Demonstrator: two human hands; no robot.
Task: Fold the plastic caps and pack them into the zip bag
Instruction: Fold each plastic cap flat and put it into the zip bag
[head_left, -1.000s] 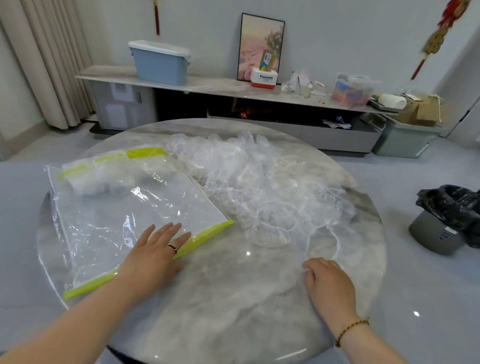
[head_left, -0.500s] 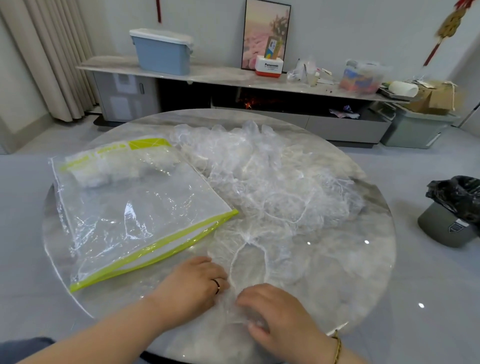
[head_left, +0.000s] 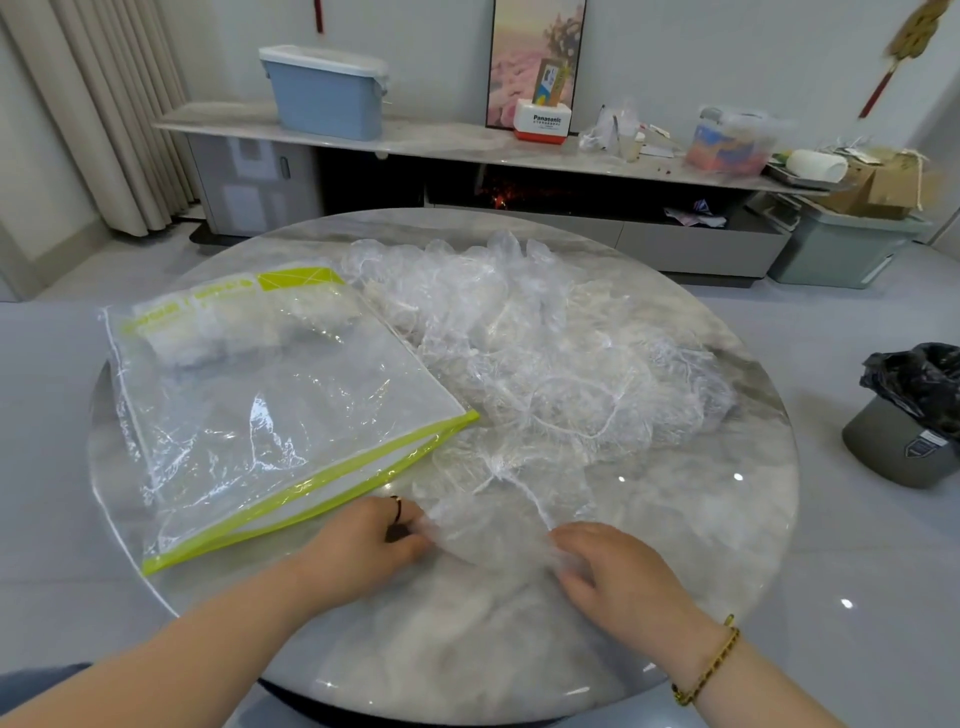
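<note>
A clear zip bag (head_left: 270, 415) with a lime-green zip edge lies flat on the left of the round marble table (head_left: 727, 519); several folded caps show inside its far end. A loose pile of clear plastic caps (head_left: 545, 353) fills the table's middle and right. One cap (head_left: 493, 525) with a white elastic rim lies spread at the near edge. My left hand (head_left: 363, 540) pinches its left side with curled fingers. My right hand (head_left: 618, 571) grips its right side.
A bin lined with a black bag (head_left: 914, 415) stands on the floor to the right. Behind the table runs a low cabinet (head_left: 467, 145) with a blue box (head_left: 324, 93), a framed picture and clutter. Curtains hang at the far left.
My left hand left the zip bag and my right hand drew one cap from the pile toward the near edge. Both hands now hold that cap and have spread slightly apart.
</note>
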